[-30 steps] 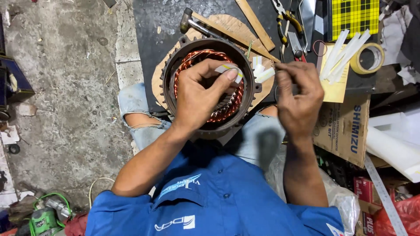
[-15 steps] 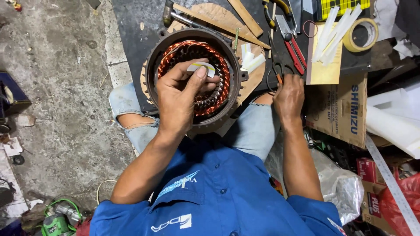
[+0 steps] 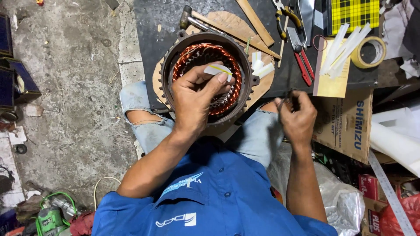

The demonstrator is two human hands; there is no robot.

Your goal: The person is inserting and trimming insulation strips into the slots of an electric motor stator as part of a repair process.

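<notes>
My left hand [image 3: 194,98] is pinching a small white paper strip [image 3: 217,70] over the round copper-wound motor stator [image 3: 208,78]. My right hand [image 3: 297,116] is gripping what looks like a thin dark tool [image 3: 288,97], beside the stator.

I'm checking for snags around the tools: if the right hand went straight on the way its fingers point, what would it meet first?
Probably the red-handled cutters. The right hand points up-image across the dark mat, and they lie nearest on that line, though depth is unclear.
</notes>
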